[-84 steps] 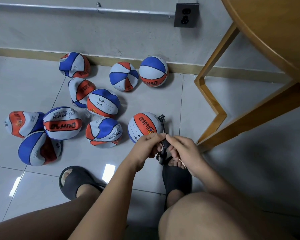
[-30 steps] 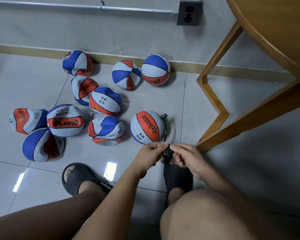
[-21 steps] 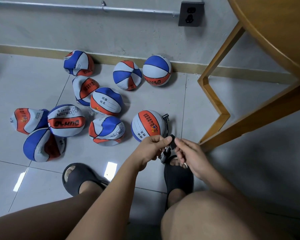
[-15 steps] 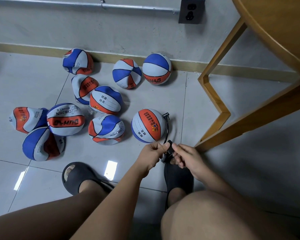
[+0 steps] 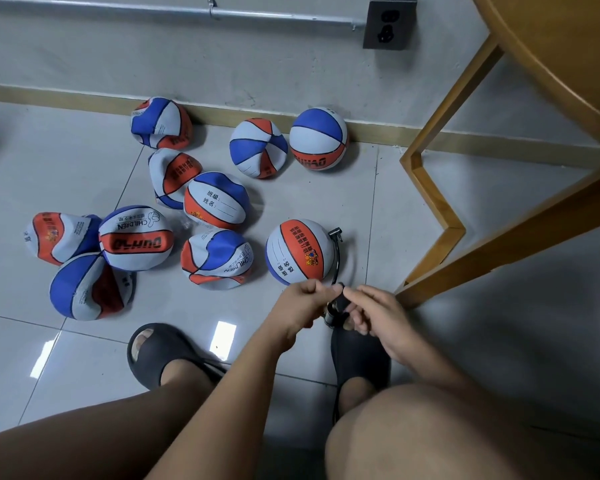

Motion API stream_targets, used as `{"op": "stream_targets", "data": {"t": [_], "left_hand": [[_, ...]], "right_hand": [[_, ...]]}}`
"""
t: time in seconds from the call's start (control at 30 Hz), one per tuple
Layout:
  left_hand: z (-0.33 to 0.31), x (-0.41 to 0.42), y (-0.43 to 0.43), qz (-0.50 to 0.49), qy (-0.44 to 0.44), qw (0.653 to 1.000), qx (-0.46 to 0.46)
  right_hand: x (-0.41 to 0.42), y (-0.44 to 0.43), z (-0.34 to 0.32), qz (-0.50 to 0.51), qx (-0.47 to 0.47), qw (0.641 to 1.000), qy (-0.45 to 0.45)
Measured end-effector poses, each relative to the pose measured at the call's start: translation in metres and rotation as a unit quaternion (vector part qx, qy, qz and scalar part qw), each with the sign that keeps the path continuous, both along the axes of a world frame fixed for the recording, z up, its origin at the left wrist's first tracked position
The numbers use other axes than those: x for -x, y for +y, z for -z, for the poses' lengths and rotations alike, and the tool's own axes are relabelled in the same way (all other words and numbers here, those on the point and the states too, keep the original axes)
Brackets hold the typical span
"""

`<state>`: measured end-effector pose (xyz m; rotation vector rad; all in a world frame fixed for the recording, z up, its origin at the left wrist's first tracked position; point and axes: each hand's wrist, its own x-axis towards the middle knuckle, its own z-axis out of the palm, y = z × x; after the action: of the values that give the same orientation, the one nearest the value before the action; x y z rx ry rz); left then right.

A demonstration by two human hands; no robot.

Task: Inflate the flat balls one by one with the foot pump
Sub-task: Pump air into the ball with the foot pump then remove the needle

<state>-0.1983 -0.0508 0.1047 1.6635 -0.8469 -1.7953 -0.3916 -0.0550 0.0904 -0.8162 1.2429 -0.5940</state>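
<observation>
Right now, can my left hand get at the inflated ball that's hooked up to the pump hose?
Probably yes. The left hand sits right beside the inflated ball with nothing between them, but it is pinching the pump hose with the right hand and would have to let go.

L grip [image 5: 300,301] + R grip [image 5: 378,317] pinch pump [image 5: 331,315] top; hose [image 5: 337,261] curves beside round ball [image 5: 298,251].

Ten red, white and blue panelled rubber balls [image 5: 217,200] lie on the floor. Two look fully round, one far right [image 5: 318,138] and one near right [image 5: 300,251]; the other eight are dented or crumpled. There are:
- one black foot pump [image 5: 332,312]
- two black rubber slippers [image 5: 160,348]
- two bare hands, the left hand [image 5: 300,303] and the right hand [image 5: 374,313]
- one dark wall socket [image 5: 388,24]
- one grey metal pipe [image 5: 153,10]
- one wooden table [image 5: 551,64]
</observation>
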Motion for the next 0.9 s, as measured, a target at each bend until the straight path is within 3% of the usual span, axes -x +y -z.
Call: {"op": "stream_targets", "data": {"t": [0.1,0.23,0.37,0.7,0.8,0.9], "left_hand": [[-0.021,-0.003,-0.019,-0.035,0.064,0.997,0.015],[-0.023,-0.003,-0.023,-0.033,0.077,0.996,0.001],[-0.004,-0.004,-0.009,-0.017,0.034,0.999,-0.030],[0.033,-0.008,0.019,-0.012,-0.108,0.992,-0.058],[0.030,-0.016,0.019,0.023,-0.117,0.991,-0.064],[0.016,-0.019,0.014,0.050,-0.053,0.995,-0.064]], "right_hand": [[-0.005,-0.008,-0.024,0.012,0.029,0.999,-0.019],[-0.007,-0.006,-0.022,0.022,0.034,0.999,-0.031],[-0.004,0.004,0.003,0.000,0.021,0.999,-0.039],[-0.006,0.024,0.049,-0.083,-0.006,0.993,0.083],[-0.008,0.023,0.048,-0.109,0.013,0.987,0.114],[-0.006,0.016,0.030,-0.080,0.021,0.992,0.093]]}}
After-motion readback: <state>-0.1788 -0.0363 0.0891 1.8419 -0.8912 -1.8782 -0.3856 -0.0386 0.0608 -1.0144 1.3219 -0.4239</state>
